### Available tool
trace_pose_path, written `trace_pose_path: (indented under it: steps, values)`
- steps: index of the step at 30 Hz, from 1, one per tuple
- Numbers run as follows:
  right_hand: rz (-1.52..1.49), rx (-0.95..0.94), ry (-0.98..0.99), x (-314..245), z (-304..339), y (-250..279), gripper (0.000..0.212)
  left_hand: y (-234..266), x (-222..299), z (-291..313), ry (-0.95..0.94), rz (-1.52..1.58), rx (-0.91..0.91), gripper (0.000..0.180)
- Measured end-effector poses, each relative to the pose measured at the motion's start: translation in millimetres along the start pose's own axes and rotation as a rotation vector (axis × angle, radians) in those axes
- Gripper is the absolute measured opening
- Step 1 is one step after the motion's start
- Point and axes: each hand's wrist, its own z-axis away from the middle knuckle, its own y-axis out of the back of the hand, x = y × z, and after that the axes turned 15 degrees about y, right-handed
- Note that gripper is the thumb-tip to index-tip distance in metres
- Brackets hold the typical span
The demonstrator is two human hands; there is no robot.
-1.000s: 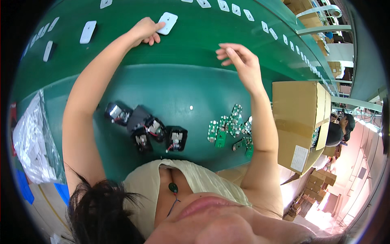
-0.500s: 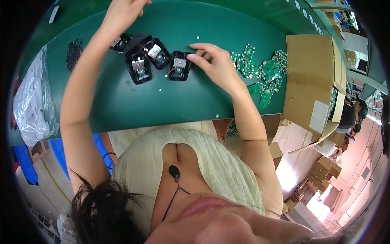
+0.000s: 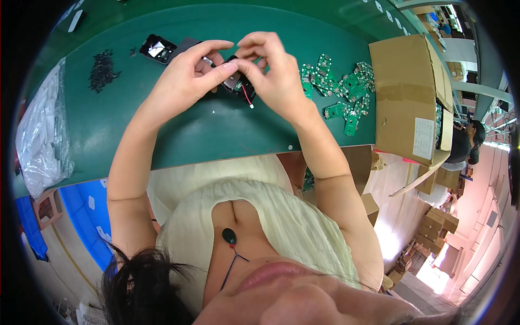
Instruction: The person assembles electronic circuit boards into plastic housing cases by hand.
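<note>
Black housing (image 3: pixel 236 85), open, with a red wire (image 3: pixel 246 95), sat left of the cardboard box (image 3: pixel 406 95). The left hand (image 3: pixel 190 73) seemingly grasped it; whether the right hand (image 3: pixel 275 76) pinched was unclear. Interior work appeared underway; proceeding called for keeping the wire clear.

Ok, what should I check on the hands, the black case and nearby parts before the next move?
1. Left hand at the black case: ok.
2. Right hand there too: ok.
3. Secure grip: cannot tell, hands cover much of the case.
4. White plug on red wire connected: not ok, loose.
5. Green boards right of the hands: ok.
6. Black bits away from both hands: ok.
</note>
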Motion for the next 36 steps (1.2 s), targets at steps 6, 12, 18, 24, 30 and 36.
trace_pose_path:
  steps: [6,12,18,24,30,36]
  values:
    - [0.157,0.044,0.082,-8,4,7,0.036,16,-15,-7,0.119,0.322,0.063,0.028]
    - [0.327,-0.01,0.228,-11,10,-12,0.019,9,-10,0,0.042,0.272,0.173,0.023]
    - [0.458,0.046,0.351,3,-2,-2,0.02,8,-13,-1,-0.239,-0.19,0.428,0.027]
    - [0.831,0.065,-0.091,27,15,69,0.019,24,-13,-2,-0.042,0.289,0.265,0.033]
    - [0.962,-0.248,-0.526,82,46,123,0.041,24,-11,-2,0.101,0.543,0.079,0.028]
    - [0.777,-0.415,-0.612,82,23,130,0.04,19,-5,-1,0.128,0.543,0.062,0.033]
